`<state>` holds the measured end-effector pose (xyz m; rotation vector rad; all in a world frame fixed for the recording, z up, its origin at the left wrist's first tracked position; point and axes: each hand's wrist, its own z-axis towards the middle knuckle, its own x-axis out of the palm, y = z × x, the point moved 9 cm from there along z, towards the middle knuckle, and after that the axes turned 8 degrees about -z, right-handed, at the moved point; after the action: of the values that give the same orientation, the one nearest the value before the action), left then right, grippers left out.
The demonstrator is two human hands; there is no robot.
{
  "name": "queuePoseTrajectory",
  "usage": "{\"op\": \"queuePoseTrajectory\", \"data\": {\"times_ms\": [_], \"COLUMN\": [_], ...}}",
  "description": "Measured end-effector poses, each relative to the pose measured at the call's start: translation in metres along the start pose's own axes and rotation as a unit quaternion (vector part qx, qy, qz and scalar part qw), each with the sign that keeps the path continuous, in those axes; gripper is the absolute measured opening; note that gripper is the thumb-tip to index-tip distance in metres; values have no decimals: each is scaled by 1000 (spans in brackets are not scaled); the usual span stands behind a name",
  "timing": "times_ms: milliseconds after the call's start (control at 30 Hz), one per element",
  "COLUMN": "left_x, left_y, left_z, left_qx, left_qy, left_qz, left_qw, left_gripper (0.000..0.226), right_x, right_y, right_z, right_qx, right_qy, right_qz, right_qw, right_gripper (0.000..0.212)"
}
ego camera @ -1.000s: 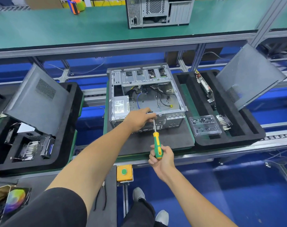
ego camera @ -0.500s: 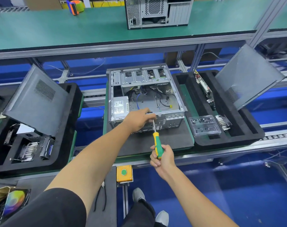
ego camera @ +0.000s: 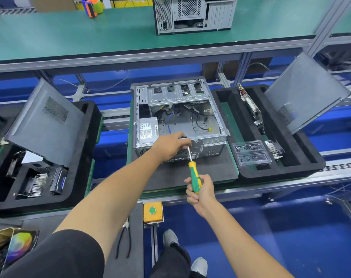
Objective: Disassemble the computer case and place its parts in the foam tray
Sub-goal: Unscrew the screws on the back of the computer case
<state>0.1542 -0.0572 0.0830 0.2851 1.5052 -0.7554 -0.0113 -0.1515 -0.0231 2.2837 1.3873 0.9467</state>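
Note:
The open computer case (ego camera: 178,119) lies on a dark mat in the middle, its power supply (ego camera: 148,130) at the near left inside. My left hand (ego camera: 170,146) grips the case's near rear edge, fingers curled over the rim. My right hand (ego camera: 200,190) holds a green and yellow screwdriver (ego camera: 193,175), whose shaft points up at the rear panel right beside my left fingers. The black foam tray (ego camera: 303,157) sits to the right with a circuit card (ego camera: 250,109), a clear screw box (ego camera: 251,153) and a grey side panel (ego camera: 307,93) leaning in it.
A second foam tray (ego camera: 78,177) at the left holds a side panel (ego camera: 44,123) and parts. Another case (ego camera: 194,15) stands on the upper green shelf. A yellow box with a green button (ego camera: 153,211) and pliers (ego camera: 123,243) lie near me.
My right hand has shifted slightly on the screwdriver handle. My left hand stays on the case edge.

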Motion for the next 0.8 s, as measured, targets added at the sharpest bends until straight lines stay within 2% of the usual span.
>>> {"op": "queuePoseTrajectory", "data": {"times_ms": [133, 267, 333, 400, 500, 567, 667, 767, 800], "left_x": [0, 1, 1, 1, 0, 1, 1, 0, 1], "left_y": [-1, 0, 0, 0, 0, 0, 0, 0, -1], "left_z": [0, 0, 0, 0, 1, 1, 1, 0, 0], "left_qx": [0, -1, -3, -8, -6, -6, -6, -2, -2], "left_qy": [-1, 5, 6, 8, 8, 10, 16, 19, 21], "left_qz": [-12, -11, -10, -12, -12, -11, -11, -26, -28], "left_qw": [1000, 1000, 1000, 1000, 1000, 1000, 1000, 999, 999], "left_gripper": [29, 27, 26, 26, 27, 27, 27, 30, 31], "right_x": [-7, -3, -1, 2, 5, 3, -1, -2, -1], "right_y": [-3, 1, 4, 5, 6, 9, 8, 12, 15], "right_z": [1, 0, 1, 1, 3, 6, 6, 6, 6], "right_qx": [6, -6, -16, -6, 12, -1, -2, -16, -27], "right_qy": [-32, -42, -38, -12, 23, 28, 8, -14, -16], "right_qz": [-4, 17, 31, 32, -22, -46, -48, -78, -85], "right_qw": [999, 999, 999, 999, 999, 999, 999, 997, 996], "right_gripper": [37, 4, 9, 2, 31, 37, 32, 7, 12]}}
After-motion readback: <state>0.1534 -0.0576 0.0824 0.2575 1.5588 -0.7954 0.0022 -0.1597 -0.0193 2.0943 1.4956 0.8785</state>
